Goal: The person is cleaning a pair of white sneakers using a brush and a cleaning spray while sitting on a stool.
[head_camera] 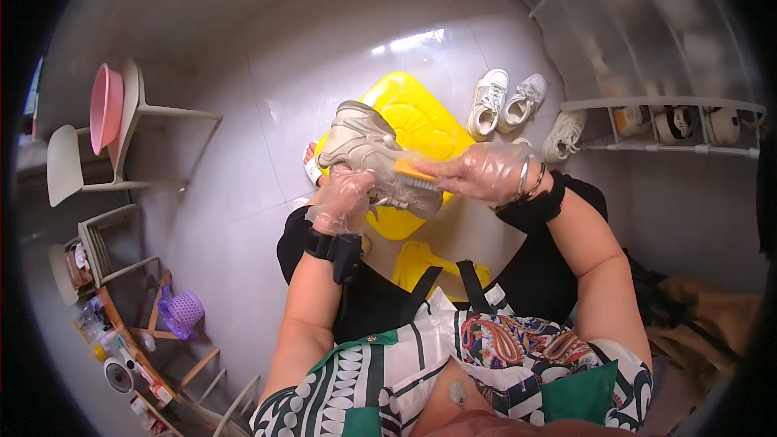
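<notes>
My left hand (345, 196), in a clear plastic glove, grips a beige-grey sneaker (359, 133) near its opening. The shoe lies tilted over a yellow plastic stool or basin (419, 106) with a moulded pattern and whitish wet streaks; which of the two I cannot tell. A brush (415, 171) with a yellow-orange back and pale bristles is in my right hand (479, 171), which also wears a clear glove. The bristles are at the side of the shoe, and the brush end looks slightly blurred. Loose laces hang by my left fingers.
White sneakers (487, 103) stand on the tiled floor at right, beside a rack (668, 147) of shoes. A yellow plastic seat (413, 261) shows between my legs. To the left are chairs (130, 127), a pink basin (107, 109), a purple basket (182, 314) and a cluttered table (115, 321).
</notes>
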`<state>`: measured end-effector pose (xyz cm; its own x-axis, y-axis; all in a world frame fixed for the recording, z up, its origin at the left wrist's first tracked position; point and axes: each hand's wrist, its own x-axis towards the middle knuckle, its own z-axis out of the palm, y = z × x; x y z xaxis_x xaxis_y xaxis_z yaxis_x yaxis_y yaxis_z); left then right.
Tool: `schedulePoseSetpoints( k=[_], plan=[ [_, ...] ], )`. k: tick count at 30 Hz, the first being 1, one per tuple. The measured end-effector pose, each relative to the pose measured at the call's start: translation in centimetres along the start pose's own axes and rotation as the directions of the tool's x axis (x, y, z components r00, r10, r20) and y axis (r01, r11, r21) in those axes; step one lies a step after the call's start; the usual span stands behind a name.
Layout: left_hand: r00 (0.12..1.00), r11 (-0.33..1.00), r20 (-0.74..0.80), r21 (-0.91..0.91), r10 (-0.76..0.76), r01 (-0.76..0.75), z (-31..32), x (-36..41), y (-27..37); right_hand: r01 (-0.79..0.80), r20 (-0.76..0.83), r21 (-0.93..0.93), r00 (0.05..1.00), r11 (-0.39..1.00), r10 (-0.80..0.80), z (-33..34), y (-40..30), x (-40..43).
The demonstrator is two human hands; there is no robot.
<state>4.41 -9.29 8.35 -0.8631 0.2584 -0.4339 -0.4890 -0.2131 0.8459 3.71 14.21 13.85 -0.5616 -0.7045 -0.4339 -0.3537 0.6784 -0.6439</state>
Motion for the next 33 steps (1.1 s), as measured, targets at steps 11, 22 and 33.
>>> schedulePoseSetpoints(
  k=[11, 22, 33],
  plan=[
    [0.975, 0.979, 0.198, -0.192, 0.102, -0.064, 0.5, 0.6, 0.7, 0.022, -0.394, -0.005, 0.919, 1.000, -0.022, 1.3, -2.3, 1.4],
    [0.968, 0.989, 0.252, 0.136, 0.023, -0.059, 0.6, -0.2, -0.1, -0.048, -0.521, 0.047, 0.851, 0.998, 0.065, 0.7, -3.0, 3.8],
    [0.937, 0.936, 0.330, 0.283, 0.111, -0.210, 0.2, -0.3, -1.1, -0.106, -0.568, 0.131, 0.807, 0.986, 0.162, 1.3, -2.2, 5.4]
  ],
)
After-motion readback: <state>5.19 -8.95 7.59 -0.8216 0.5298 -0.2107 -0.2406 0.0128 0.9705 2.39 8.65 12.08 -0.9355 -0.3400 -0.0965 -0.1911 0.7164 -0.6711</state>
